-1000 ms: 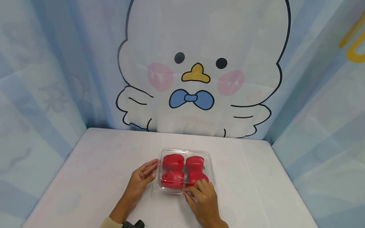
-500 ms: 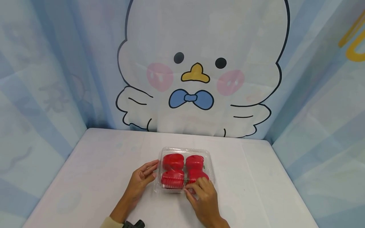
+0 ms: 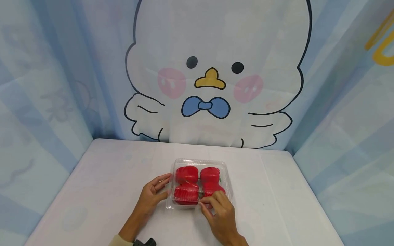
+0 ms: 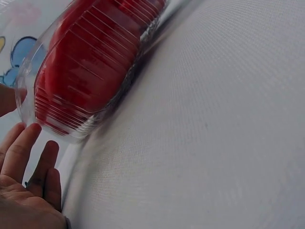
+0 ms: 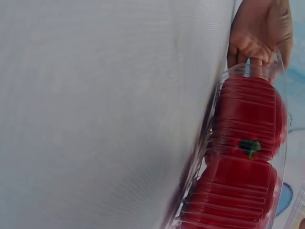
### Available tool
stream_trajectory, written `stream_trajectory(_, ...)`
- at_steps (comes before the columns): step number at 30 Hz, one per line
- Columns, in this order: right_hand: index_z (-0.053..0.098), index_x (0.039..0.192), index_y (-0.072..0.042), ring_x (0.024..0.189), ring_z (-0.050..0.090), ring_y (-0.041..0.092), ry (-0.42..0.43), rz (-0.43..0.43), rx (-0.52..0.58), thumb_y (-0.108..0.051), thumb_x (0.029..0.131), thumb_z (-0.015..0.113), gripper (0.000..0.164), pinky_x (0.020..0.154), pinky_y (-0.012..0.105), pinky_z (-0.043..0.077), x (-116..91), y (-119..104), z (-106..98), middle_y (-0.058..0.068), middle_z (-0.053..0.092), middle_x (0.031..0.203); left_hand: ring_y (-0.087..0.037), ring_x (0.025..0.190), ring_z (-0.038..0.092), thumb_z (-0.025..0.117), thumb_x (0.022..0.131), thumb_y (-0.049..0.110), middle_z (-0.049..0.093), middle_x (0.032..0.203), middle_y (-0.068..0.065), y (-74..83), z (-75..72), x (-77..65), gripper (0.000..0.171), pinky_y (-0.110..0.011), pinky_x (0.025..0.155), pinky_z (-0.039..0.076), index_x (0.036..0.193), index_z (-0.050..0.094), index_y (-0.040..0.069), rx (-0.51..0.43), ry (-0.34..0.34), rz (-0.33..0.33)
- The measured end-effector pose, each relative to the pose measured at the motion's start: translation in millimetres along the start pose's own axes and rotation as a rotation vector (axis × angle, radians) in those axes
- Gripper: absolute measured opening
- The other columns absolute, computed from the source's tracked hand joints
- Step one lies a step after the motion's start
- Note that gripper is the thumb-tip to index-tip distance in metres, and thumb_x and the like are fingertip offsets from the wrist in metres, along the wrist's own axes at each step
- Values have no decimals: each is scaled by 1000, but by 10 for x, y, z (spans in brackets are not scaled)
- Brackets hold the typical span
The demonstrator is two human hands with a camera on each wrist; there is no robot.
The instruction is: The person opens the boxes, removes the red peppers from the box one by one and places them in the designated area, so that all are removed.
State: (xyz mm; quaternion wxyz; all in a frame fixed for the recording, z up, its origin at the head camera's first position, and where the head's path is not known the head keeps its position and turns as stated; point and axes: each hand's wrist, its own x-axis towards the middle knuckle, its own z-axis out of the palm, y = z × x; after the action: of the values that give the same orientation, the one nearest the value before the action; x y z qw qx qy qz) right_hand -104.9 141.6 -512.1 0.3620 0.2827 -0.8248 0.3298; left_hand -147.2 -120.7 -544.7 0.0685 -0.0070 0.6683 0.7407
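Little moved since earlier frames: right hand (image 3: 220,213) crept slightly up front edge of clear plastic clamshell box (image 3: 198,182), fingers curled, pinching near rim, likely at lid seam. Left hand (image 3: 152,196) rests against box's left side, fingers nearly straight, bracing so box cannot slide. Box sits near front-centre of white table (image 3: 107,171), holding four red peppers (image 3: 186,175); lid appears shut.

A white table (image 3: 101,177) carries a clear clamshell box (image 3: 198,164).

A staged recording booth: cartoon-bird backdrop (image 3: 215,75) curtains a white table (image 3: 101,177).
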Motion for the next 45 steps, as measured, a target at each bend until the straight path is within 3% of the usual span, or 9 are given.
stream_trajectory(6, 80, 91, -11, 73, 52, 6, 18, 2, -23, -14, 86, 89, 11, 66, 9, 45, 20, 4, 5, -4, 56, 78, -21, 154, 47, 83, 89, 7, 65, 151, -3, -7, 4, -1, 64, -41, 126, 36, 149, 59, 12, 44, 7, 36)
stream_trajectory(14, 78, 92, -11, 74, 51, 7, 13, 11, -66, -17, 90, 85, 10, 67, 11, 45, 49, -4, 12, -3, 56, 79, -23, 155, 47, 80, 89, -1, 67, 149, -4, -8, 27, -14, 62, -49, 128, 34, 146, 61, 13, 66, 40, 50)
stream_trajectory(23, 77, 93, -10, 75, 50, 9, 14, 24, -89, -20, 95, 81, 11, 67, 14, 43, 86, -15, 11, -2, 56, 80, -25, 156, 45, 78, 88, -5, 68, 147, -4, -13, 41, -7, 62, -53, 129, 31, 146, 62, 13, 64, 55, 48)
stream_trajectory(34, 77, 93, -9, 73, 47, 9, 46, 1, -116, -12, 86, 86, 12, 65, 15, 38, 160, -18, 6, -2, 55, 78, -26, 156, 45, 78, 86, -5, 69, 145, -5, -4, 39, -5, 63, -56, 130, 29, 145, 63, 12, 70, 67, 50)
stream_trajectory(41, 77, 93, -8, 72, 46, 10, 65, 6, -129, -21, 96, 80, 14, 64, 16, 39, 181, -18, 1, 2, 56, 77, -25, 156, 45, 80, 87, -3, 70, 144, -4, -16, 52, 4, 62, -56, 131, 27, 144, 63, 14, 67, 69, 52)
stream_trajectory(45, 77, 93, -7, 72, 46, 10, 78, -4, -135, -19, 94, 81, 12, 64, 16, 37, 195, -13, -3, 1, 55, 77, -25, 156, 45, 80, 88, -2, 70, 143, -3, -17, 61, -1, 61, -57, 130, 28, 144, 64, 15, 68, 71, 49)
